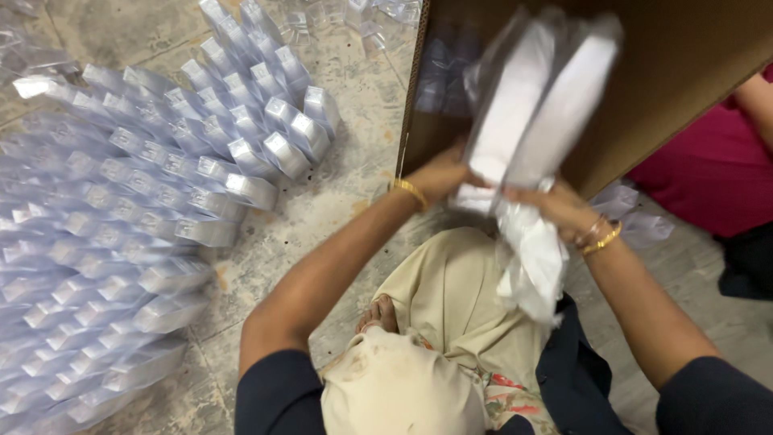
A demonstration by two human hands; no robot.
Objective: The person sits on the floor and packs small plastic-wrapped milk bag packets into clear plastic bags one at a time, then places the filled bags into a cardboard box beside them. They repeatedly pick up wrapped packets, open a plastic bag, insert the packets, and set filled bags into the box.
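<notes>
White packets point(539, 97), clear boxes point(161, 201), cardboard carton point(684, 72)

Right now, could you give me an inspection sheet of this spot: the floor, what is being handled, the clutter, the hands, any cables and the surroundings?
Surface: bare concrete floor, stained and cracked.
Job's things: a blurred bundle of white packs in clear plastic wrap, lifted in front of a cardboard box.
Clutter: many small clear packets fanned in overlapping rows on the floor; a few more by the box.
Hands: left hand and right hand both grip the bundle's lower end; the fingers are mostly hidden.
Cables: nothing seen.
Surroundings: another person in pink clothing sits at the right edge.
</notes>
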